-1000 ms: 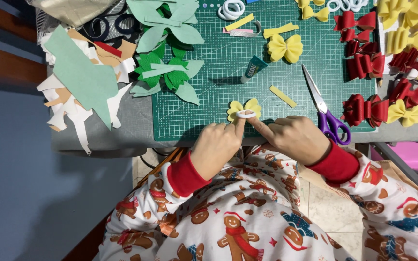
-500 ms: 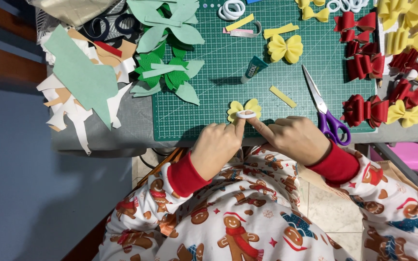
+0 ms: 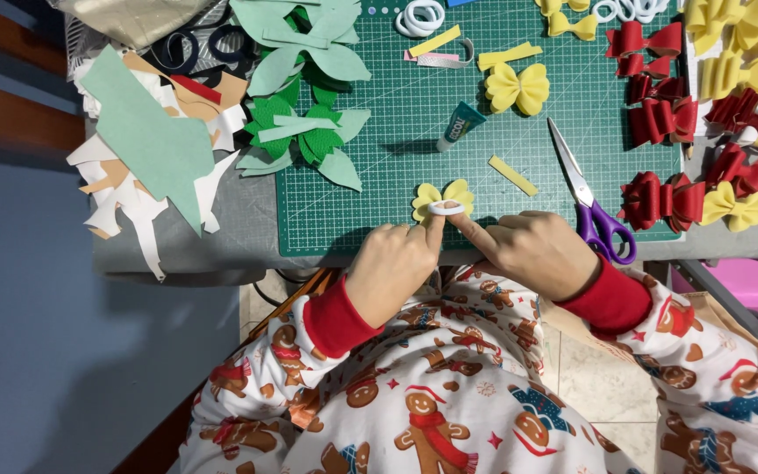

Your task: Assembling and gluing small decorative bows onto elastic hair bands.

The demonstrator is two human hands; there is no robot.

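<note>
Both hands pinch the small yellow bow [image 3: 443, 198] at the cutting mat's [image 3: 379, 175] near edge: left hand [image 3: 392, 268] and right hand [image 3: 532, 250] press its white band [image 3: 446, 208]. Uneven pressure could skew the band.

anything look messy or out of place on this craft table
Mostly tidy. The scrap pile of green, white and tan offcuts hangs over the table's left edge and could slide off. The glue tube lies tipped on the cutting mat. Both hands, left hand and right hand, press a yellow bow.
</note>
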